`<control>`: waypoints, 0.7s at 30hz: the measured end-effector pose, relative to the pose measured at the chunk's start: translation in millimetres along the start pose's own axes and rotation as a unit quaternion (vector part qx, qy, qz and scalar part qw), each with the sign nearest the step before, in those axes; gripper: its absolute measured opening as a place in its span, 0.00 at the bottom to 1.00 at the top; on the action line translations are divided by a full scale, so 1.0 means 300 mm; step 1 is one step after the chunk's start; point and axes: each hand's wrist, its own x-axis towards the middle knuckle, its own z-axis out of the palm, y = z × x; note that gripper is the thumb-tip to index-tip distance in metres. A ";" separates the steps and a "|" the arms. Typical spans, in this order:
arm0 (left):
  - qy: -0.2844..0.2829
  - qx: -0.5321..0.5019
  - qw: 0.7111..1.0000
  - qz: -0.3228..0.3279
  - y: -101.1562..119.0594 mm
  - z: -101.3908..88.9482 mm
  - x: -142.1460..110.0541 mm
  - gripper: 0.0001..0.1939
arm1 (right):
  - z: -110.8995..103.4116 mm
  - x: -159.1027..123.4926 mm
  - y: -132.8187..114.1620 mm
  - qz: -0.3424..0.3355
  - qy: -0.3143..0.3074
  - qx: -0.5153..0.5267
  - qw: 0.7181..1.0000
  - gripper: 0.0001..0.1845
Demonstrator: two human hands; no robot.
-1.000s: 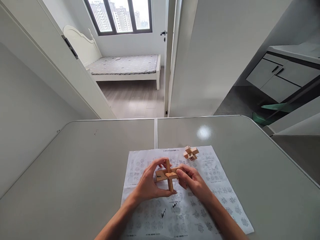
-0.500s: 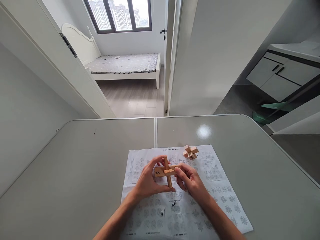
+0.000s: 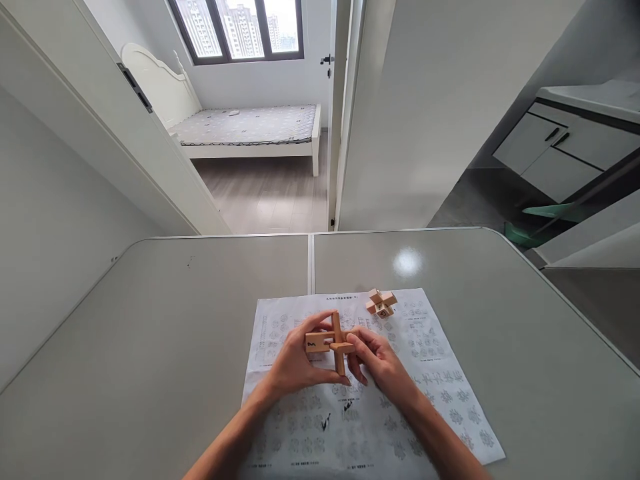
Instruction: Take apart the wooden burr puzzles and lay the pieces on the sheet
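Both hands hold a wooden cross-shaped puzzle (image 3: pixel 331 341) just above a printed instruction sheet (image 3: pixel 430 373). My left hand (image 3: pixel 293 363) pinches the upright bar between thumb and fingers, with a horizontal piece bearing a black mark sticking out toward the left. My right hand (image 3: pixel 377 360) grips the puzzle's right side with curled fingers. A second, smaller assembled wooden puzzle (image 3: pixel 381 303) lies on the sheet's far edge, a short way beyond my right hand.
The sheet lies on a grey folding table (image 3: pixel 150 333) with a centre seam. Beyond the table's far edge an open doorway shows a bed (image 3: pixel 250 127) under a window. A white wall stands behind the table; cabinets (image 3: pixel 550 153) are at the right.
The puzzle and both hands have shifted slightly left and away from me; the marked horizontal piece now sticks out further to the left.
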 end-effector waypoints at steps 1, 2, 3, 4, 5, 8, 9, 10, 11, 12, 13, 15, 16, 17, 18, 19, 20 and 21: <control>-0.003 -0.004 1.000 -0.005 -0.001 0.000 -0.001 0.56 | 0.001 0.001 0.002 0.000 -0.004 0.008 1.000 0.21; -0.007 -0.011 1.000 -0.009 -0.002 0.001 -0.002 0.58 | 0.001 0.002 0.004 0.001 -0.007 0.017 1.000 0.21; -0.010 -0.021 1.000 -0.011 -0.002 0.002 -0.003 0.59 | 0.000 0.003 0.007 0.003 -0.011 0.026 1.000 0.21; -0.011 -0.034 0.999 -0.012 -0.003 0.003 -0.003 0.60 | -0.001 0.003 0.010 0.005 -0.015 0.037 0.999 0.21; -0.009 -0.048 0.999 -0.012 -0.003 0.004 -0.002 0.60 | -0.004 0.004 0.013 0.006 -0.019 0.049 0.999 0.20; 0.003 -0.075 0.997 -0.006 -0.004 0.005 0.001 0.56 | -0.016 0.006 0.022 0.011 -0.036 0.084 0.996 0.19; 0.005 -0.081 0.997 -0.004 -0.005 0.004 0.003 0.55 | -0.020 0.007 0.024 0.019 -0.042 0.096 0.994 0.19; 0.005 -0.086 0.996 -0.002 -0.006 0.004 0.004 0.53 | -0.023 0.007 0.024 0.021 -0.045 0.109 0.993 0.18; 0.004 -0.093 0.996 -0.001 -0.007 0.003 0.004 0.51 | -0.025 0.008 0.024 0.025 -0.050 0.120 0.991 0.18; 0.002 -0.099 0.995 -0.001 -0.009 0.001 0.005 0.50 | -0.026 0.009 0.023 0.028 -0.055 0.129 0.990 0.18; 0.001 -0.105 0.994 -0.001 -0.011 0.000 0.006 0.48 | -0.027 0.009 0.022 0.030 -0.060 0.135 0.988 0.17; 0.000 -0.112 0.994 -0.003 -0.012 -0.004 0.007 0.44 | -0.028 0.010 0.022 0.035 -0.067 0.143 0.987 0.18; -0.002 -0.113 0.994 -0.004 -0.012 -0.006 0.008 0.41 | -0.029 0.010 0.023 0.037 -0.068 0.146 0.986 0.18; -0.004 -0.110 0.994 -0.004 -0.011 -0.008 0.009 0.39 | -0.030 0.010 0.026 0.038 -0.070 0.148 0.986 0.18; -0.006 -0.105 0.994 -0.004 -0.009 -0.009 0.011 0.36 | -0.032 0.010 0.029 0.041 -0.071 0.149 0.985 0.18; -0.007 -0.099 0.995 -0.003 -0.008 -0.011 0.013 0.34 | -0.034 0.011 0.034 0.043 -0.074 0.149 0.985 0.18; -0.007 -0.094 0.996 -0.001 -0.007 -0.012 0.014 0.33 | -0.036 0.011 0.038 0.045 -0.078 0.148 0.985 0.18; -0.007 -0.093 0.996 0.001 -0.006 -0.012 0.015 0.33 | -0.038 0.012 0.042 0.045 -0.082 0.145 0.985 0.19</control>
